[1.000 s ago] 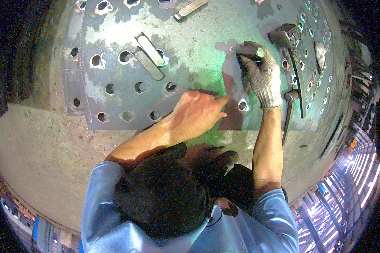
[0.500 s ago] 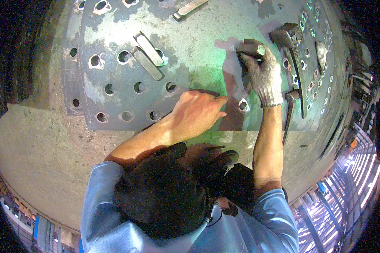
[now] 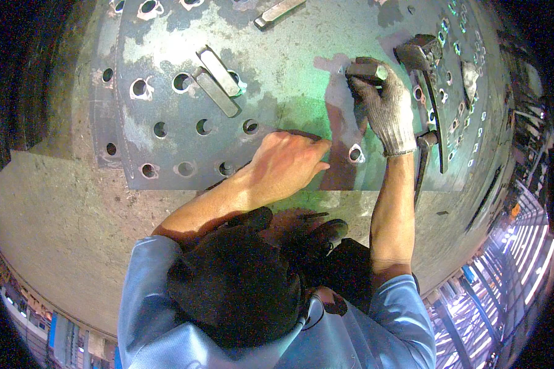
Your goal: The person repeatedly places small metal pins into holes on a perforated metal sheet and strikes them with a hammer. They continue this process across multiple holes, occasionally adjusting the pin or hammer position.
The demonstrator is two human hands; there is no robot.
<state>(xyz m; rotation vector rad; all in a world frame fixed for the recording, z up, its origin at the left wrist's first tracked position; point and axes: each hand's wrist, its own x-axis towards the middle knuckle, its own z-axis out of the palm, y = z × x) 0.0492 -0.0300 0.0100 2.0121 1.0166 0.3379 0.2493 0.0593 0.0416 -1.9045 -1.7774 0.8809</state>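
Note:
My bare left hand [image 3: 289,163] rests back-up at the near edge of a grey steel plate [image 3: 289,74], its index finger and thumb apart. Nothing shows between those two; the other fingers are mostly hidden beneath the hand. Farther right, my right hand [image 3: 389,111] wears a whitish knitted glove and is closed round a short dark metal bar [image 3: 366,70]. The bar has a pale shiny end pointing right. A bare hole with a bright rim [image 3: 356,153] lies in the plate between my two hands.
Two flat metal bars [image 3: 219,71] lie side by side on the plate, with another bar [image 3: 279,13] farther back. At right are a blocky-headed, long-handled dark tool [image 3: 420,52], a hammer [image 3: 426,141] overhanging the near edge, and a crumpled pale piece [image 3: 469,83]. Several holes pierce the plate.

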